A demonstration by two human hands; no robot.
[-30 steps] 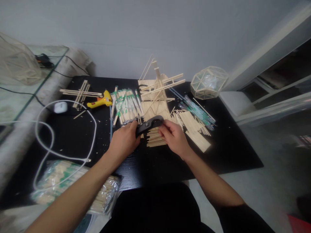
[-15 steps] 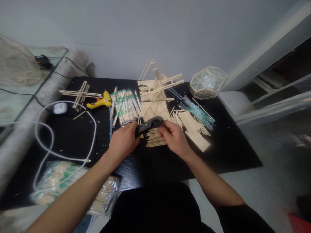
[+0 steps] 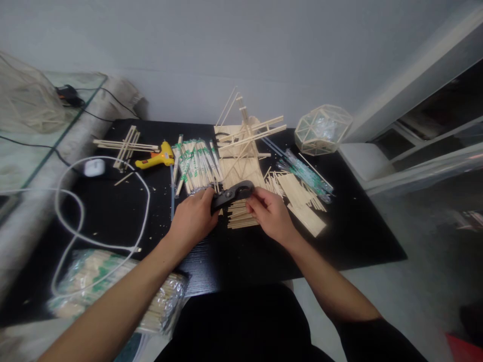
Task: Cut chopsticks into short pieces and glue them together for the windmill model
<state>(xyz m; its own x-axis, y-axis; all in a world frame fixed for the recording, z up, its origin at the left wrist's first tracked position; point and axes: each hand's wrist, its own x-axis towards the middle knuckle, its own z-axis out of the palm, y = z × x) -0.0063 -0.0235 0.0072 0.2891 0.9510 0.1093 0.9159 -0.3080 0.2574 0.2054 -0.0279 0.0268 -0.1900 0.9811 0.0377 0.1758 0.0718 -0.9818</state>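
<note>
My left hand is closed round the handles of black cutting pliers, whose head points right. My right hand pinches at the pliers' jaws, its fingers curled over something too small to make out. Both hands hover above a stack of cut wooden sticks on the black table. Just behind stands a glued stick frame with slanted beams.
Wrapped chopsticks and a yellow glue gun lie behind my left hand. More cut sticks lie to the right, with a stick polyhedron beyond. A white cable loops at left, above a bag of chopsticks.
</note>
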